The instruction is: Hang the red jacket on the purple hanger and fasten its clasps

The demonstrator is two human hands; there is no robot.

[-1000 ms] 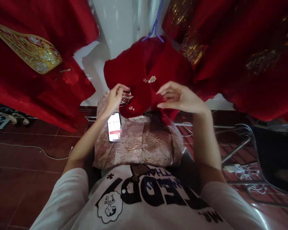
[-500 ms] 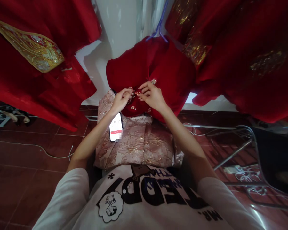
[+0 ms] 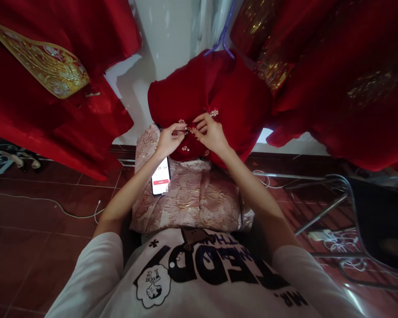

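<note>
Two hands at work over the front of the red garment [image 3: 242, 101], which hangs from a blue hanger [image 3: 223, 39] at its top edge. Left hand [image 3: 169, 141]: fingertips pinched on a small beaded ornament [image 3: 189, 130], left of the garment's middle. Right hand [image 3: 212, 133]: fingers curled, thumb by the same ornament's other end; cannot tell whether it grips.

Progress, as judged: mid-step. Flower ornaments [image 3: 185, 149] lie on the garment's lower front, with a pearly cluster [image 3: 214, 113] higher up, near its middle; these look settled, though how they are fixed is too small to tell. Piece between the hands not yet let go, so that spot reads as unfinished. Hands cover part of the garment's front; total remaining unclear.

Below the garment: pink brocade cloth [image 3: 182, 198], a phone [image 3: 161, 182] lying on it, its upper end partly hidden by the left wrist.
</note>
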